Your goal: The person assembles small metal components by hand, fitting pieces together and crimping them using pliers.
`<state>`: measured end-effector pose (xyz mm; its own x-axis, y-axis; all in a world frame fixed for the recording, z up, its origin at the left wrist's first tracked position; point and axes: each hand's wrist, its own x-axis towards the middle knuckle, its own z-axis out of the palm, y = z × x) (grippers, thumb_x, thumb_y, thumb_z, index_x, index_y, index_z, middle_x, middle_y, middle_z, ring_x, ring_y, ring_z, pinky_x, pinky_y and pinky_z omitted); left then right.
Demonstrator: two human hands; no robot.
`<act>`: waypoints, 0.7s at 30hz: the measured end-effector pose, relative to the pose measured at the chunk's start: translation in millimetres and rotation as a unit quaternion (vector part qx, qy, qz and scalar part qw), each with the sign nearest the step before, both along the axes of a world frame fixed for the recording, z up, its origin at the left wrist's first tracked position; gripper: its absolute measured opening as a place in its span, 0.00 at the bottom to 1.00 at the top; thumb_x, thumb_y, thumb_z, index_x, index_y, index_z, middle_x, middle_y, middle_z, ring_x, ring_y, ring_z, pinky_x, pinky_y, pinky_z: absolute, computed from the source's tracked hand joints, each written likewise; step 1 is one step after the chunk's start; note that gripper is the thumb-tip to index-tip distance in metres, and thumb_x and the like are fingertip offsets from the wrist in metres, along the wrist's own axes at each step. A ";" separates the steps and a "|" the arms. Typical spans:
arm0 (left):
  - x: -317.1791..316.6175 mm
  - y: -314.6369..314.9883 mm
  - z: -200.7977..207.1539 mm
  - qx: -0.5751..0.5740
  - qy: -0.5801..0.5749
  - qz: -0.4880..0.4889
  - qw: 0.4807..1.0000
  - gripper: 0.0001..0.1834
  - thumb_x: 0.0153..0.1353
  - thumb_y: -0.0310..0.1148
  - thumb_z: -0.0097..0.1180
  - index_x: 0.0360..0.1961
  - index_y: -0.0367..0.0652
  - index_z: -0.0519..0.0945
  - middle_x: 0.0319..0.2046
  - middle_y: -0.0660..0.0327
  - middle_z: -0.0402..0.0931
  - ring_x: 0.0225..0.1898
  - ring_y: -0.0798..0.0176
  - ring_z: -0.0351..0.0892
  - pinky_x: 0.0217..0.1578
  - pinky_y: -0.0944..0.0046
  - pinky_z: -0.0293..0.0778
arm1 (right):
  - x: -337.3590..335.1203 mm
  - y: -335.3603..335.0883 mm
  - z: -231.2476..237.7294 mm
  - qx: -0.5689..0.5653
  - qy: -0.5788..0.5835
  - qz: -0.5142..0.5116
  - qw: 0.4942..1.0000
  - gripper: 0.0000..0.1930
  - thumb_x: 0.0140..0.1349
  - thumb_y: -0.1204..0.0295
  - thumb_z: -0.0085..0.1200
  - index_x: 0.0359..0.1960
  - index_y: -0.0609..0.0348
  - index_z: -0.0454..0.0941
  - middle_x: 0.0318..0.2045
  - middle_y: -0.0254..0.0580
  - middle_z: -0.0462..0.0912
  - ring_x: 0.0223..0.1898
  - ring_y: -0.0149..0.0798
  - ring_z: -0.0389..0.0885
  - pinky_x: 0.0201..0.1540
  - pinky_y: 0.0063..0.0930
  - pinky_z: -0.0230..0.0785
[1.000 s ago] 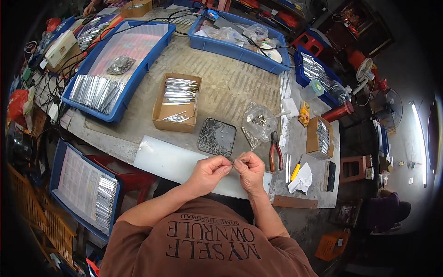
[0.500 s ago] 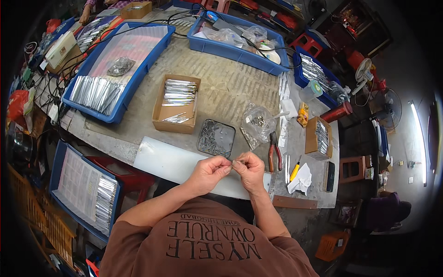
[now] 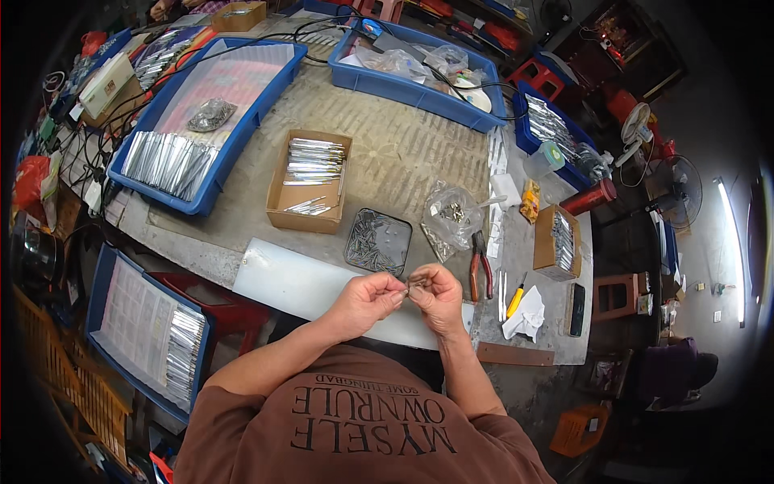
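Note:
My left hand (image 3: 367,303) and my right hand (image 3: 438,298) meet over a white board (image 3: 302,278) at the table's near edge. Both are closed in a pinch, fingertips nearly touching. Whatever lies between the fingertips is too small to name. Just beyond them sits a dark square tray (image 3: 393,234) holding many small metal pieces. To its right lies a clear plastic bag (image 3: 449,211) with small metal parts inside. Red-handled pliers (image 3: 482,266) rest right of my right hand. A cardboard box (image 3: 305,219) with slim silvery rods stands behind the left hand.
Blue trays (image 3: 256,113) with silvery rods and another blue tray (image 3: 411,95) with bags stand farther back. At right are a yellow-handled tool (image 3: 514,302), crumpled white paper (image 3: 528,315), a black phone (image 3: 576,310) and a small cardboard box (image 3: 545,250). Black cables (image 3: 322,28) cross the far side.
The fingers of my right hand have shifted slightly at the pinch. My left hand stays almost still. At the far left, another person's hand has moved.

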<state>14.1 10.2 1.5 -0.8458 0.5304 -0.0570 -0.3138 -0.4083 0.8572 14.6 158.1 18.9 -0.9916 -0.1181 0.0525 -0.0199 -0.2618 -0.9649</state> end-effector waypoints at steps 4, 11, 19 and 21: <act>2.0 2.2 3.7 0.013 -0.014 -0.013 1.000 0.05 0.55 0.27 0.46 0.31 0.37 0.70 0.22 0.70 0.67 0.22 0.80 0.61 0.22 0.80 0.60 | -0.5 8.6 -12.0 0.005 0.034 0.030 0.999 0.06 0.45 0.81 0.54 0.22 0.62 0.68 0.22 0.34 0.70 0.24 0.23 0.66 0.27 0.13 0.60; 0.4 -2.0 -0.2 0.075 -0.081 -0.060 0.992 0.05 0.54 0.27 0.46 0.31 0.36 0.70 0.22 0.69 0.67 0.23 0.79 0.62 0.22 0.79 0.61 | 1.5 5.2 -5.4 -0.019 -0.018 0.015 1.000 0.05 0.45 0.81 0.53 0.21 0.63 0.68 0.22 0.35 0.70 0.24 0.24 0.67 0.27 0.13 0.60; 6.1 7.1 -1.8 -0.063 0.104 0.053 0.991 0.05 0.55 0.28 0.45 0.31 0.37 0.70 0.20 0.69 0.65 0.18 0.80 0.57 0.16 0.79 0.54 | 2.2 6.8 -15.2 0.030 0.078 0.003 0.997 0.05 0.46 0.81 0.53 0.23 0.64 0.69 0.23 0.35 0.71 0.24 0.24 0.68 0.27 0.14 0.61; 5.2 5.8 -2.8 -0.070 0.115 0.064 0.989 0.05 0.55 0.28 0.45 0.31 0.38 0.69 0.20 0.69 0.65 0.17 0.80 0.56 0.15 0.79 0.52 | 1.7 6.9 -9.2 0.020 0.037 0.015 0.999 0.05 0.46 0.81 0.53 0.23 0.64 0.69 0.23 0.35 0.71 0.24 0.24 0.67 0.27 0.14 0.61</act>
<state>19.3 16.0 -1.3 -0.9049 0.4183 0.0790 -0.0574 -0.3038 0.9510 16.3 165.0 9.7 -0.9812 -0.1513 0.1195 -0.0834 -0.2254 -0.9707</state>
